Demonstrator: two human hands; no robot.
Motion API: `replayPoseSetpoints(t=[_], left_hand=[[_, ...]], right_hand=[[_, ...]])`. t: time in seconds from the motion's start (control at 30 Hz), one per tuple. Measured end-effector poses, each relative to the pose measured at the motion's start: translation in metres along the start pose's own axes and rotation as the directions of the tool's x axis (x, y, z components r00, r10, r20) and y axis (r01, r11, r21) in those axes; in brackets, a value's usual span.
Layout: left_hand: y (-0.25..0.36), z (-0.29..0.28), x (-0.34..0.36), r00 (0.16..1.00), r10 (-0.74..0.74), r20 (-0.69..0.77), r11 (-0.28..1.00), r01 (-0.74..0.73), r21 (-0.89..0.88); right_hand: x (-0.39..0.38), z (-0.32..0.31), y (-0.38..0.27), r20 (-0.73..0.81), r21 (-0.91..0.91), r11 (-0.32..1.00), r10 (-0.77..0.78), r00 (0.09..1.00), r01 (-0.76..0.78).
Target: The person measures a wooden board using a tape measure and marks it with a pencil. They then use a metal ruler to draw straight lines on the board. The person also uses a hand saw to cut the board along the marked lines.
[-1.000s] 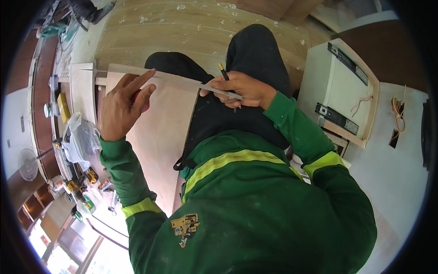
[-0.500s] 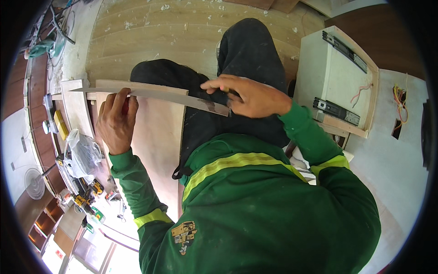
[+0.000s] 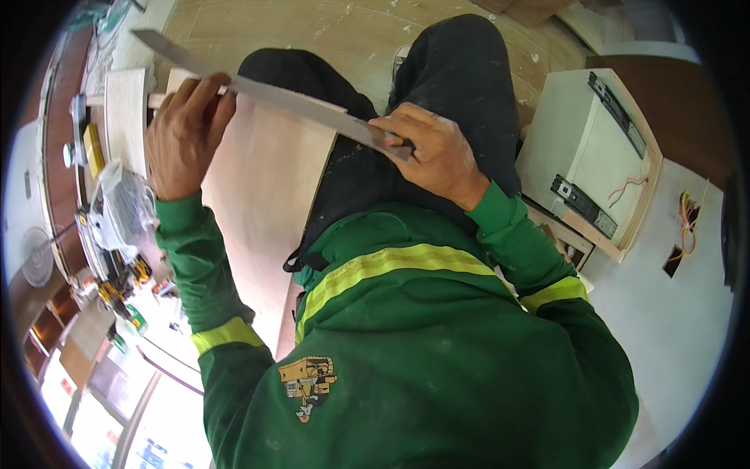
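A long, thin, greyish flat strip (image 3: 301, 108) is held up slantwise above my thighs, its left end higher in the picture. My left hand (image 3: 187, 129) pinches it between thumb and fingers, some way in from that far left end. At the opposite end, my right hand (image 3: 439, 148) is closed, its fingers at the strip. A small object with a dark part and a yellow-red part (image 3: 400, 142) shows in those right fingers; its kind cannot be made out. Below the strip, a pale plywood board (image 3: 262, 164) lies beside my left leg.
A white drawer box (image 3: 582, 141) with black slides stands to my right, near a white panel (image 3: 633, 313) with loose wires. On the left are a clear plastic bag (image 3: 125, 207), a yellow block (image 3: 94, 150) and cordless drills (image 3: 117, 297). Scraps litter the floor (image 3: 344, 27).
The strip's left end has risen, so it slants more. My right hand has come onto the strip's right end, where its fingers were apart from it before. The whole view has shifted slightly.
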State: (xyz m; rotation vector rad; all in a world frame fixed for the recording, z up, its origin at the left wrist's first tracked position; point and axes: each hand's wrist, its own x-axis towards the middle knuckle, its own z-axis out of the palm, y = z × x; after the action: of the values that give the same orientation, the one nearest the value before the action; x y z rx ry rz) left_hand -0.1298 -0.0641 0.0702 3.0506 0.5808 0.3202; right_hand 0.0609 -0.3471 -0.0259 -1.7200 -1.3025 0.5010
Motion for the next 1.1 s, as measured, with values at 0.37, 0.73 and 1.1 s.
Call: replayPoseSetpoints(t=[0.37,0.73,1.1], left_hand=[[-0.007,0.004,0.001,1.000,-0.001,-0.009,1.000,0.001,-0.029],[-0.001,0.003,0.001,0.999,-0.011,-0.042,0.999,0.009,-0.044],[0.008,0.001,0.004,0.997,-0.068,0.028,0.998,0.068,0.012]], right_hand=[[0.008,0.009,0.008,-0.069,0.059,0.998,-0.007,0.998,0.011],[-0.002,0.007,0.002,-0.014,-0.037,0.999,0.025,1.000,-0.026],[-0.002,0.003,0.009,0.005,0.007,1.000,0.009,1.000,-0.009]])
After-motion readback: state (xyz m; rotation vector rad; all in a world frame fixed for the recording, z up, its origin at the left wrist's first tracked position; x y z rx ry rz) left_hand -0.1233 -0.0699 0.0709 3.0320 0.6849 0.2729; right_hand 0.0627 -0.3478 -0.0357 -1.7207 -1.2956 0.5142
